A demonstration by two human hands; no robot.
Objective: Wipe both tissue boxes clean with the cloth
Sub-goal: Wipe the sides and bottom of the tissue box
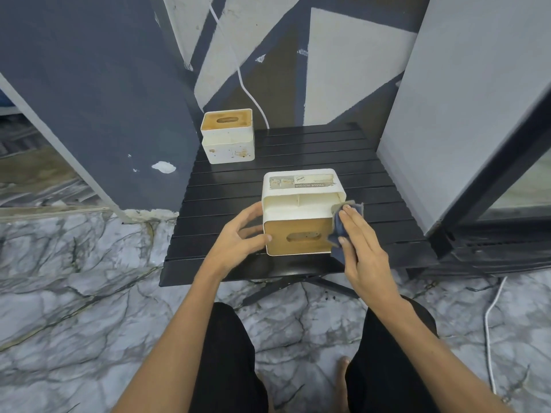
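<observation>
A white tissue box lies tipped on its side on the black slatted table, its wooden lid with the slot facing me and a label on its upturned bottom. My left hand holds the box's left side, thumb on the lid's edge. My right hand presses a dark blue cloth flat against the box's right side with straight fingers. A second white tissue box, upright and stained with brown marks, stands at the table's far left corner.
The small table stands between a dark grey wall panel on the left and a grey cabinet on the right. A white cable hangs down the back wall. Another cable trails over the marble floor.
</observation>
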